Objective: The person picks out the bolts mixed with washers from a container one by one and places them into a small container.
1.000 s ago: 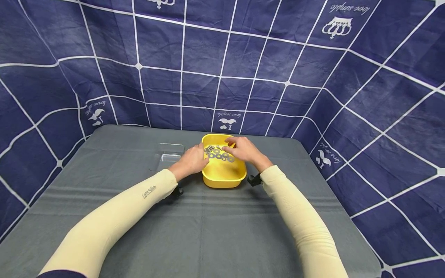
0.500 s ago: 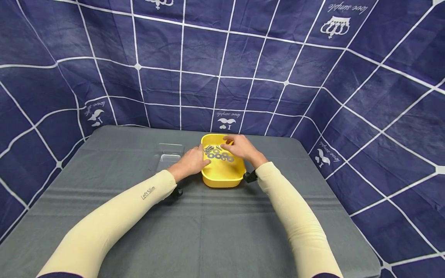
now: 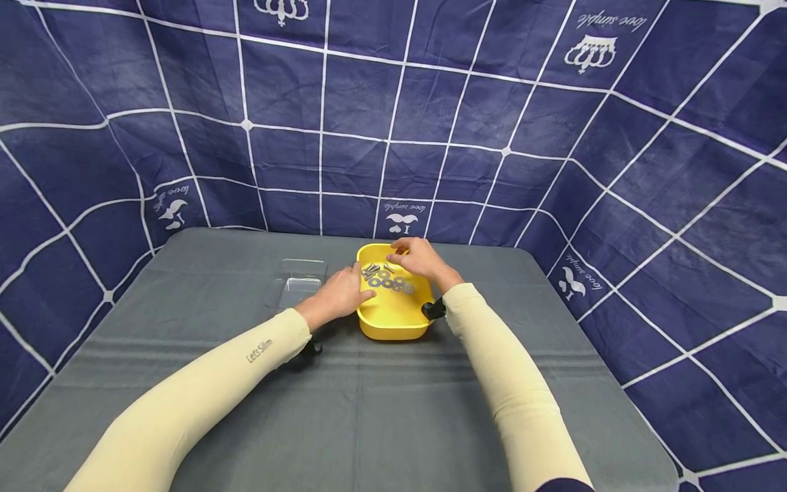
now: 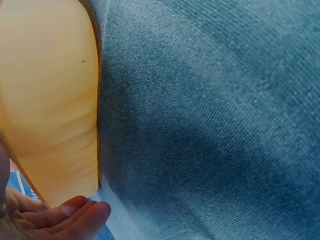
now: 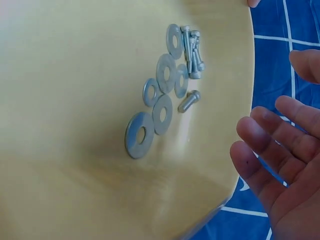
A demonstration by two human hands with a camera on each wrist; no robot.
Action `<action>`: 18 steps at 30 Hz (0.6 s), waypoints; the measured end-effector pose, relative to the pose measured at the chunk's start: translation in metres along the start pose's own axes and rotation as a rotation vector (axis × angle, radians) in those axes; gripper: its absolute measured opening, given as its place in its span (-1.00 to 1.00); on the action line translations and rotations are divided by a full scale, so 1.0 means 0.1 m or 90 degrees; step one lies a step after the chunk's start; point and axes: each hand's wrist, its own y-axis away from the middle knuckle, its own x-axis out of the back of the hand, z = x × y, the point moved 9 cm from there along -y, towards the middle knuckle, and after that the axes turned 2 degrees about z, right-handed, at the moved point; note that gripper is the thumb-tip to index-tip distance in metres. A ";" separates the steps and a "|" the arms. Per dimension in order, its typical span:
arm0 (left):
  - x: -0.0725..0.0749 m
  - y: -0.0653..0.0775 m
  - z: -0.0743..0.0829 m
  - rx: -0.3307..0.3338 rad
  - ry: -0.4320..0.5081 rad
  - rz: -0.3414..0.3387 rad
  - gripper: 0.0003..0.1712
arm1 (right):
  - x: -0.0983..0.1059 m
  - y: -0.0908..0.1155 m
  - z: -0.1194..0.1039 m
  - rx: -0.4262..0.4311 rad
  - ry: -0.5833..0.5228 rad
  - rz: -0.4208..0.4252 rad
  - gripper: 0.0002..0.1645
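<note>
A yellow plastic bin (image 3: 393, 316) stands on the grey cloth, with its outer wall (image 4: 50, 100) filling the left of the left wrist view. My left hand (image 3: 339, 292) holds its left rim, thumb over the inside and fingers along the outside. Inside the bin lie several flat metal washers (image 5: 139, 136) and a small heap of socket-head bolts (image 5: 194, 54). One bolt (image 5: 188, 101) lies apart from that heap. My right hand (image 3: 423, 260) hovers over the bin's far right part, fingers loosely bent and apart; nothing shows between them in the right wrist view.
A clear plastic box (image 3: 301, 285) sits left of the bin, partly behind my left hand. The grey cloth-covered table (image 3: 344, 417) is backed by a blue curtain (image 3: 356, 123) with white grid lines, which also hangs on both sides.
My right hand has shifted slightly left, its forearm swinging inward. The left hand stays on the bin's rim. The washers and bolts look unmoved; the head view has tilted slightly.
</note>
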 end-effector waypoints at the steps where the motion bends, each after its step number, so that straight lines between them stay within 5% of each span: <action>1: 0.01 0.00 0.00 -0.002 -0.001 0.007 0.00 | 0.01 -0.01 0.00 -0.003 -0.004 0.002 -0.47; 18: 0.01 0.00 0.01 -0.002 -0.034 0.034 -0.10 | -0.19 -0.09 0.09 -0.065 -0.037 0.001 -0.49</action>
